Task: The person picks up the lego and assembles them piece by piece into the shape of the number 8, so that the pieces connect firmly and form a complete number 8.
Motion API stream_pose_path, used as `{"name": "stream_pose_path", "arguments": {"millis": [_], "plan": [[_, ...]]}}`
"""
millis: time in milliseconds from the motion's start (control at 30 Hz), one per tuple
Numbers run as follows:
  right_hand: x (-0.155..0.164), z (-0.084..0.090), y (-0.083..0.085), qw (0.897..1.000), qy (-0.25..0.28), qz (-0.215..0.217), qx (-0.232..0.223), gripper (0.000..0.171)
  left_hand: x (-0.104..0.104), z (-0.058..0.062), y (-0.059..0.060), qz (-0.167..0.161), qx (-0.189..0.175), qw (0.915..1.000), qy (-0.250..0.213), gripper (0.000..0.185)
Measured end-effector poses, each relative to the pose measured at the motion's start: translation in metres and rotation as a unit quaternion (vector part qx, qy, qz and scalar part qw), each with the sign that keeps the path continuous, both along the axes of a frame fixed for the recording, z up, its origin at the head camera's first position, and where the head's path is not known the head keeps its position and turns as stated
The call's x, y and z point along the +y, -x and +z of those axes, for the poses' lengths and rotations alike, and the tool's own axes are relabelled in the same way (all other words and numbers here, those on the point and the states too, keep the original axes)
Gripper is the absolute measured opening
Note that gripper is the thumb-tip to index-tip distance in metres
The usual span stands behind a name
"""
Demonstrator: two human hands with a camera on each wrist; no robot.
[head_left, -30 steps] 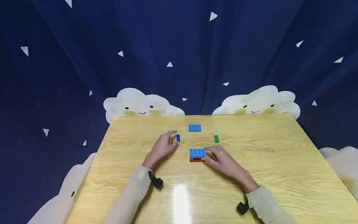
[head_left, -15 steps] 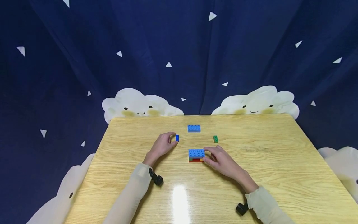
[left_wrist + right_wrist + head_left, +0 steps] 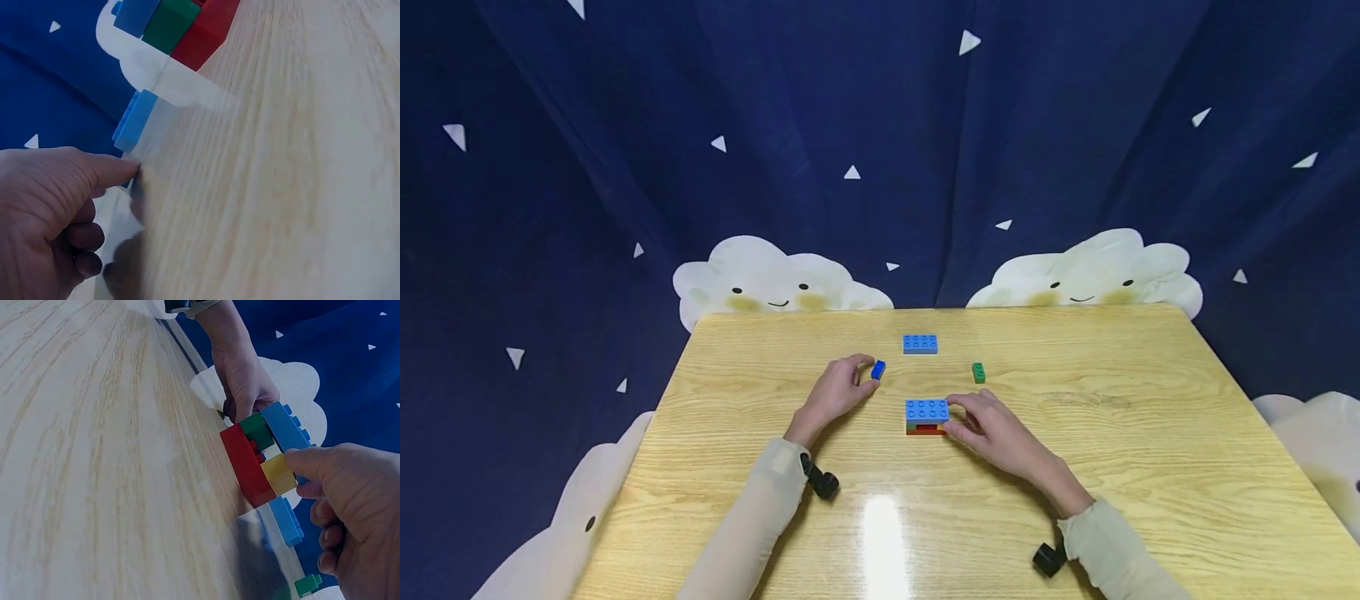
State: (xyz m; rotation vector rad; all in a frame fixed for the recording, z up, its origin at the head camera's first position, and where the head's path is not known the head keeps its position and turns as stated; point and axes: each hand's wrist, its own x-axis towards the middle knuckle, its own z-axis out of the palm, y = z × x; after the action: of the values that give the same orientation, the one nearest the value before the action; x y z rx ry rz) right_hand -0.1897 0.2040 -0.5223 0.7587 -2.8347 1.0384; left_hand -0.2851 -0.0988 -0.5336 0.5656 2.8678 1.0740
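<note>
A small dark blue brick (image 3: 878,370) sits between the thumb and index finger of my left hand (image 3: 832,392), which pinches it at the table. In the left wrist view the thumb hides nearly all of that brick. My right hand (image 3: 996,429) grips the right end of a brick stack (image 3: 927,410). The right wrist view shows its layers: a red brick (image 3: 247,465) at the bottom, a green brick (image 3: 257,430) and a yellow brick (image 3: 279,475) with a gap between them, and a light blue brick (image 3: 286,425) on top, touched by my right fingers.
Behind the stack lies a loose light blue brick (image 3: 921,344). To the right of it is a small green brick (image 3: 978,372). The wooden table (image 3: 1112,467) ends at a dark blue curtain (image 3: 805,100) with white cloud shapes.
The small dark blue brick has turned, its far end swinging to the right, between my left finger and thumb. My right hand and the stack stay in place.
</note>
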Motion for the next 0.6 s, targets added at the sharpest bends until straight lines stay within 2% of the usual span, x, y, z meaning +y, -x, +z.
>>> {"name": "stream_pose_path", "arguments": {"millis": [100, 200, 367, 600], "plan": [[0.000, 0.000, 0.000, 1.000, 0.001, -0.001, -0.001, 0.042, 0.000, 0.002, 0.001, -0.008, 0.009, 0.9999, 0.002, 0.055], [0.000, -0.001, 0.000, 1.000, 0.004, 0.000, 0.001, 0.040, 0.001, 0.005, 0.003, -0.026, 0.023, 0.9994, 0.005, 0.057], [0.000, -0.002, 0.000, 1.000, 0.005, 0.002, 0.007, 0.038, 0.003, 0.009, 0.006, -0.044, 0.013, 0.9987, 0.021, 0.048], [0.000, -0.001, 0.000, 1.000, 0.007, 0.001, 0.003, 0.038, 0.005, 0.013, 0.007, -0.034, -0.002, 0.9989, 0.032, 0.038]]}}
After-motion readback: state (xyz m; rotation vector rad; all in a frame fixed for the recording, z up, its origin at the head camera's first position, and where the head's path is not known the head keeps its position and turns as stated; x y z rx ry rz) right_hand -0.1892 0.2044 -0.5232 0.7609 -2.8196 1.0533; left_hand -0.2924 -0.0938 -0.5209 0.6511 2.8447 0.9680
